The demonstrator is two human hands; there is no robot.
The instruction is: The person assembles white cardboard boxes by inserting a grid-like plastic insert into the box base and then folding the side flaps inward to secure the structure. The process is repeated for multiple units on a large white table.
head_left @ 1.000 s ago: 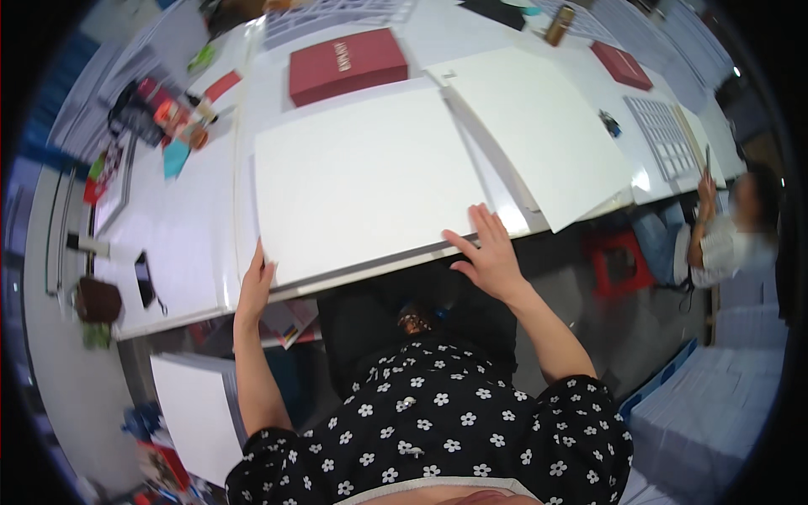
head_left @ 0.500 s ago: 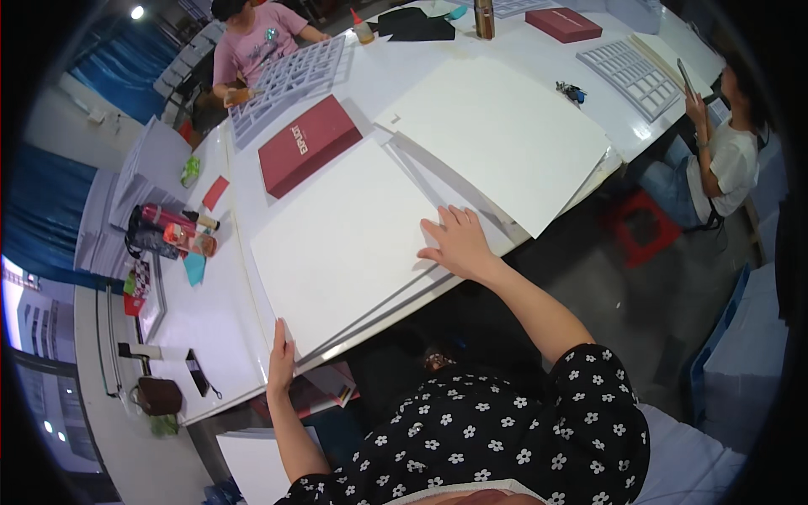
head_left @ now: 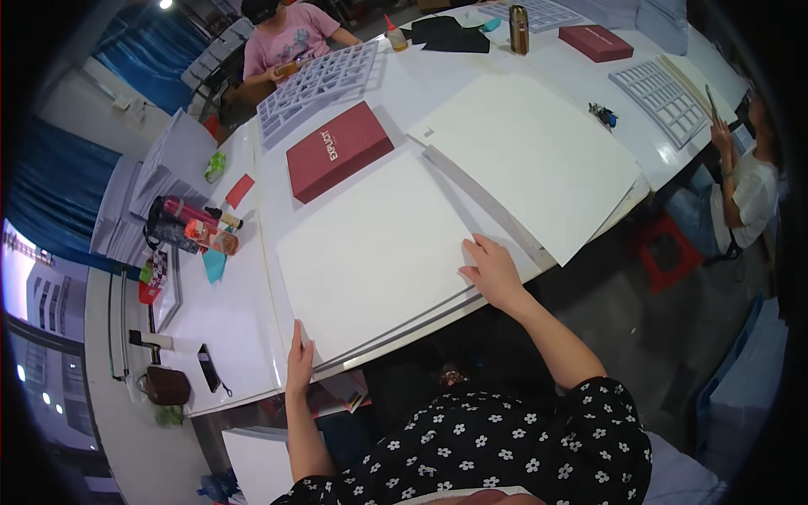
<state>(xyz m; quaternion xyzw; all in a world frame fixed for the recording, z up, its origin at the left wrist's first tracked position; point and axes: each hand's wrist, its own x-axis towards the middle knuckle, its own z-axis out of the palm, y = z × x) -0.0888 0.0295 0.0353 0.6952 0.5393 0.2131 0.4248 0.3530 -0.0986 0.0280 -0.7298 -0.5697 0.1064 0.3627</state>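
Observation:
A large white board (head_left: 379, 257) lies near the table's front edge, with at least one more layer showing under its near side. Against its near left corner rests my left hand (head_left: 301, 360), fingers stretched along the side edge and thumb apart. My right hand (head_left: 495, 274) is at the board's right edge, its fingers extended along that side and the thumb apart; the fingertips partly merge with the edge. Neither hand is wrapped round anything. To the right, another large white sheet (head_left: 534, 160) overlaps the table's front edge.
A dark red box (head_left: 338, 151) stands just beyond the board. Further back are a grey compartment tray (head_left: 320, 84), a glue bottle (head_left: 396, 35) and a metallic flask (head_left: 518, 30). Bottles (head_left: 210, 236) stand at left. Co-workers sit at the far side and right, near a red stool (head_left: 665, 252).
My right hand has slid from lying spread on the board's top to its right edge. The board's layers look more evenly lined up. My left hand stays at the near left corner.

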